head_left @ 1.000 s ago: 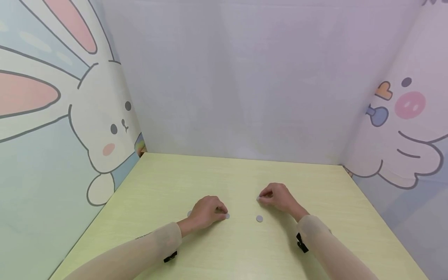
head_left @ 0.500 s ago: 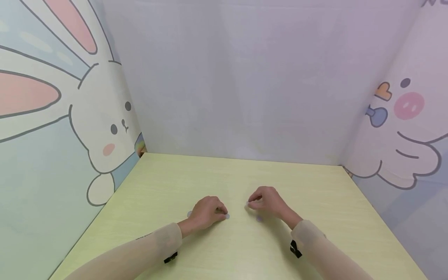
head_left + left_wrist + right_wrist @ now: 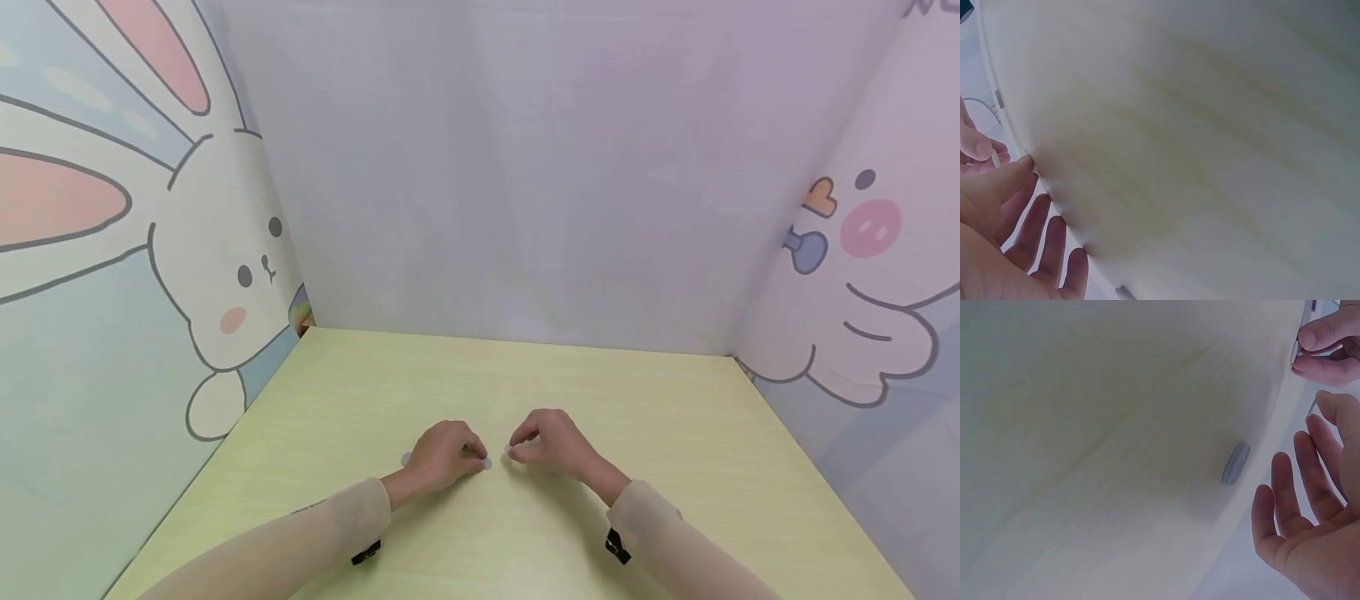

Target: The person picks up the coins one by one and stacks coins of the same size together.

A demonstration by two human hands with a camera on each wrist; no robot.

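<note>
On the pale green bench (image 3: 675, 400), two coins are being brought together between the hands.
A grey coin (image 3: 509, 452) is pinched in the right hand (image 3: 551, 442); another coin (image 3: 486, 463) is pinned under the curled left hand (image 3: 442, 457). A third coin (image 3: 1235, 463) lies flat beside the right palm. The pinched coin is best kept low and level, and set down touching its neighbour without sliding it.

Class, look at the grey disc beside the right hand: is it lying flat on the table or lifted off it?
Flat: the grey disc rests on the table, untouched.
</note>
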